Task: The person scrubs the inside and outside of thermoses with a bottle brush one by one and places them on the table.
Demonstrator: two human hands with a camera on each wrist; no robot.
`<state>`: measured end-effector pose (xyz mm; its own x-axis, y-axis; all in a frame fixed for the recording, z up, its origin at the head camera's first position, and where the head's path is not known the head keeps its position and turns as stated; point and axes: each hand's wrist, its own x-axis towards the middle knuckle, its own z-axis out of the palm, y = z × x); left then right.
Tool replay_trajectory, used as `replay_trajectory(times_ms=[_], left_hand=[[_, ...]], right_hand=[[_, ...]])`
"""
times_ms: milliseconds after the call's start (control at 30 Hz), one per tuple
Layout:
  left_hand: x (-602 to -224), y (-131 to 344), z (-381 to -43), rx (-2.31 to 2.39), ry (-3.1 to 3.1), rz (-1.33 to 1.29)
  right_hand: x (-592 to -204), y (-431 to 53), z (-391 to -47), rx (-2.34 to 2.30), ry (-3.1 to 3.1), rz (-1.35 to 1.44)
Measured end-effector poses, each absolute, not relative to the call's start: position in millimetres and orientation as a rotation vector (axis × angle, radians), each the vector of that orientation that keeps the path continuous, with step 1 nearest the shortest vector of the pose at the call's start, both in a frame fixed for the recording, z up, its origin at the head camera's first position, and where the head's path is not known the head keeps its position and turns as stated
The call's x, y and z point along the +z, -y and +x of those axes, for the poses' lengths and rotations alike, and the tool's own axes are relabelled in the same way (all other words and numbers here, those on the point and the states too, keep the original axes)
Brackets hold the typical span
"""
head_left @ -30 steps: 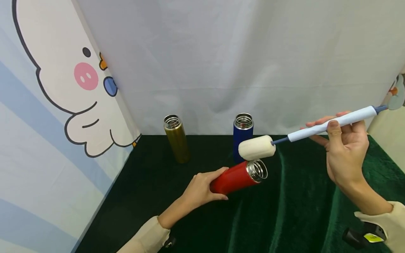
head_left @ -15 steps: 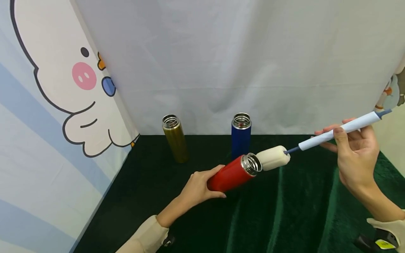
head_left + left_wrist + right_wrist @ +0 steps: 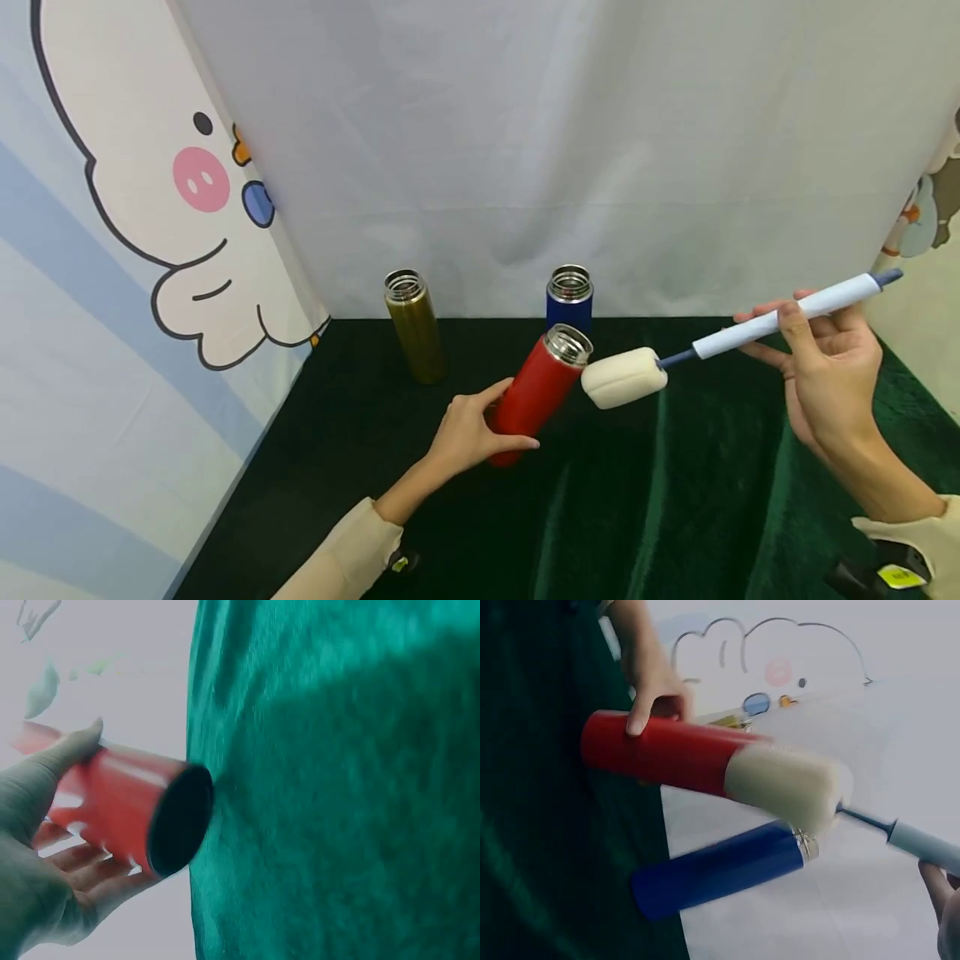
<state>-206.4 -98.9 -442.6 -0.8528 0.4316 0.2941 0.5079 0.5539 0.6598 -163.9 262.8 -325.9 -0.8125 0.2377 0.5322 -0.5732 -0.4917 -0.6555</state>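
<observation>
My left hand grips a red bottle round its lower body; the bottle tilts right, its steel mouth uncovered. In the left wrist view the dark base of the red bottle shows. My right hand pinches the pale blue handle of a sponge bottle brush. Its cream sponge head is outside the bottle, just right of the neck; whether they touch I cannot tell. The right wrist view has the sponge head in front of the red bottle's mouth, hiding it.
A gold bottle and a blue bottle stand uncapped at the back of the dark green cloth, the blue one partly behind the red. A pale curtain hangs behind them; a cartoon-printed sheet is at left.
The red bottle has swung more upright, its mouth rising and moving left. The brush shifted right and down, then back left, its sponge head dropping from above the bottle mouth to beside the neck.
</observation>
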Motion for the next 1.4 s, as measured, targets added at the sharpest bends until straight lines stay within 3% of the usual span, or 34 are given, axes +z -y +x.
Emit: replay_trajectory(times_ms=[300,700,1000,1400], left_hand=[[-444.5,93.2,-192.6,-1.817,2.647,-0.819],[-452.2,83.0,-187.8,-2.751,2.367,-0.761],[-449.8,89.0,-191.8,-3.108,2.009,-0.666],[-438.3,88.4,-207.6,-3.083,1.916,-0.541]], right_hand=[[-336.7,-259.6,-183.2,2.875,0.904,0.316],[-379.1,-239.9,-207.5,3.320,0.616,-0.064],[-401.2,-231.9,-199.5,3.301,0.905,-0.164],[-422.0,-245.4,-182.3,3.216,1.249,-0.206]])
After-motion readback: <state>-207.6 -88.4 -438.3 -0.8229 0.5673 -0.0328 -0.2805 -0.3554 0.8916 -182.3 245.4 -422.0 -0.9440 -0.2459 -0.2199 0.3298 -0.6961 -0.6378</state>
